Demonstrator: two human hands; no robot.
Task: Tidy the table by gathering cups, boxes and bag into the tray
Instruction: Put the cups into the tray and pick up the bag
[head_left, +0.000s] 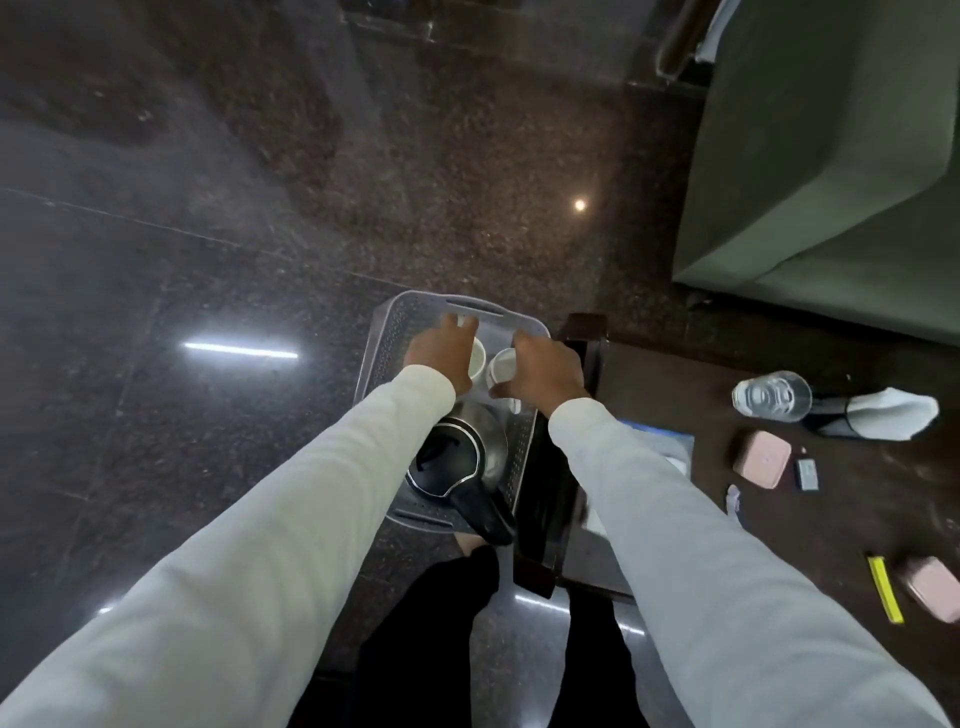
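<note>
A grey perforated tray (387, 332) sits low on the dark floor beside the table's left end. Inside it stand two white cups: one (477, 358) under my left hand (441, 353), the other (503, 366) gripped by my right hand (545, 369). A black and steel kettle (457, 462) fills the tray's near half. On the dark table to the right lie two pink boxes (761, 460) (932, 587), a small grey box (807, 474), a white and black bag (883, 413) and an upside-down glass (771, 396).
A yellow strip (885, 590) lies near the table's right edge. A blue and grey cloth (670, 441) shows under my right sleeve. A green upholstered seat (831, 156) stands at the back right. My dark trouser legs are below the tray.
</note>
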